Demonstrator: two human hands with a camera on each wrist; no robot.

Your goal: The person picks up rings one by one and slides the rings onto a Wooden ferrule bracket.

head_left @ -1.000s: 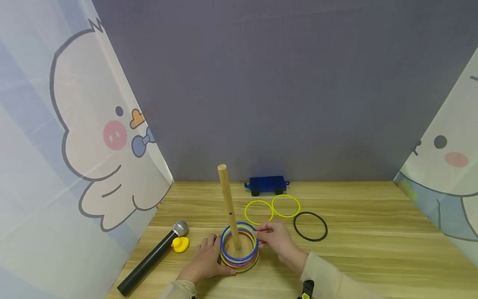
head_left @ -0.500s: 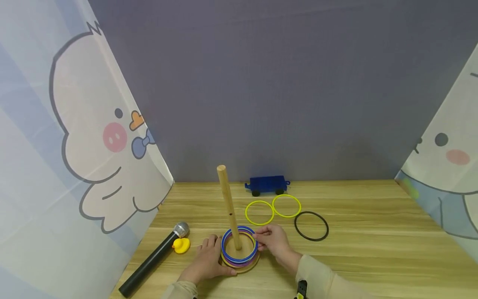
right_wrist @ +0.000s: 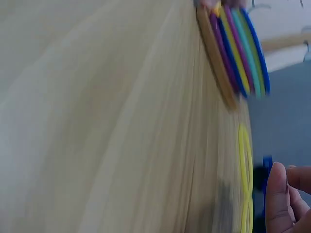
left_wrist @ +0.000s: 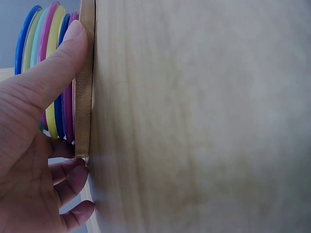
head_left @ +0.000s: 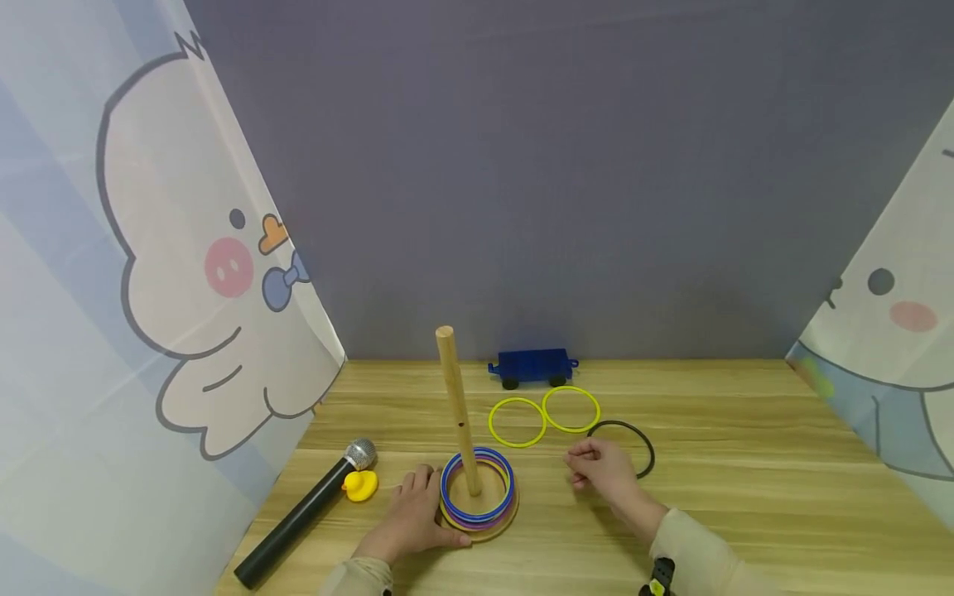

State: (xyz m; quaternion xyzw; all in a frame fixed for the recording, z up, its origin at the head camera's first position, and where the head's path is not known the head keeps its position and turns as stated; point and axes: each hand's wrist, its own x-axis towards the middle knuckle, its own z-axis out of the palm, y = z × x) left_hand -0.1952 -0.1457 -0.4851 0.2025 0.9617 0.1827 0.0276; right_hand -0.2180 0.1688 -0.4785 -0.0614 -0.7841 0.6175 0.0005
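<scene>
My left hand [head_left: 413,515] holds the round base [head_left: 493,535] of a wooden peg stand, thumb at the front and fingers round its left side. From the base a tall wooden post [head_left: 456,397] rises, leaning slightly left in the head view. Round its foot lies a stack of coloured rings, with a blue ring [head_left: 512,490] on top. In the left wrist view, the thumb [left_wrist: 63,60] lies across the stack's edges to the base. My right hand [head_left: 607,473] hovers right of the stand, fingers loosely curled, holding nothing. It partly covers a black ring [head_left: 650,451].
Two yellow rings [head_left: 490,422] lie touching behind the stand, before a blue toy wagon [head_left: 532,366]. At the left are a microphone [head_left: 313,509] and a yellow rubber duck [head_left: 361,487]. A grey panel [head_left: 596,182] closes the table's back edge, with printed cloth at both sides.
My right hand has let go of the ring stack's right edge and moved right to the black ring. The left hand stays on the base.
</scene>
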